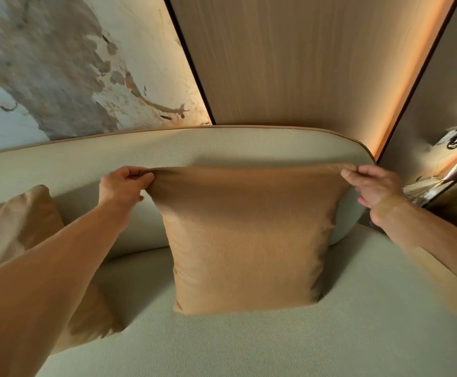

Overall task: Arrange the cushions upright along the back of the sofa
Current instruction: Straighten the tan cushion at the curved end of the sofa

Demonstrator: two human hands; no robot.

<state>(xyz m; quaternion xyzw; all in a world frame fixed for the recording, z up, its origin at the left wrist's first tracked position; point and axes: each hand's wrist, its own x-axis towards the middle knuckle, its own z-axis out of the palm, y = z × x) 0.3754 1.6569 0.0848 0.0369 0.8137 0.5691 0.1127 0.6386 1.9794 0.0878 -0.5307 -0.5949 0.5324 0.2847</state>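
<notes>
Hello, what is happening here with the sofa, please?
A person is arranging cushions on a pale sofa. The left hand and the right hand each pinch a top corner of a tan cushion, which stands upright on the seat near the backrest. A second tan cushion leans against the backrest to the left, partly hidden by the left arm.

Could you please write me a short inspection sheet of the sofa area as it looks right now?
Surface: pale sofa seat with curved backrest.
Job's things: tan cushion upright on the seat before the backrest; second tan cushion at left, partly hidden by the forearm.
Clutter: nothing seen.
Grippers: left hand and right hand each pinch a top corner of the upright cushion.
Cables: nothing seen.
Surroundings: marbled wall panel, wood panel, lit strip.
</notes>
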